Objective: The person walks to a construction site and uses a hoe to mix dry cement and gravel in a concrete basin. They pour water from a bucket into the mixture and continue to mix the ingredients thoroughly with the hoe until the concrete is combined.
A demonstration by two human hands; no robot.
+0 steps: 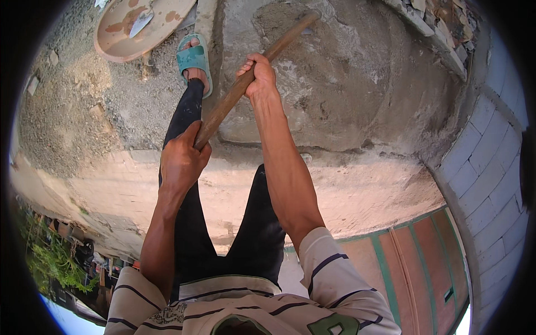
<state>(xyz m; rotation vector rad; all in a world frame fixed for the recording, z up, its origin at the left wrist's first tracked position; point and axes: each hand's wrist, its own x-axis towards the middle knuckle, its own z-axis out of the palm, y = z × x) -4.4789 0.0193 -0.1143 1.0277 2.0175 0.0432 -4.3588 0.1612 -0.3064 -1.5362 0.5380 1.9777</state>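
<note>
My left hand grips the near end of a long wooden tool handle. My right hand is wrapped around the same handle farther up. The handle runs up and to the right, and its far end sinks into a grey pile of wet mortar. The tool's head is hidden in the mortar. Both of my arms are stretched forward over my legs in black trousers.
My foot in a teal sandal stands on gravel at the pile's left edge. A round pan with a trowel in it lies at the top left. A white block wall curves along the right, with rubble above it.
</note>
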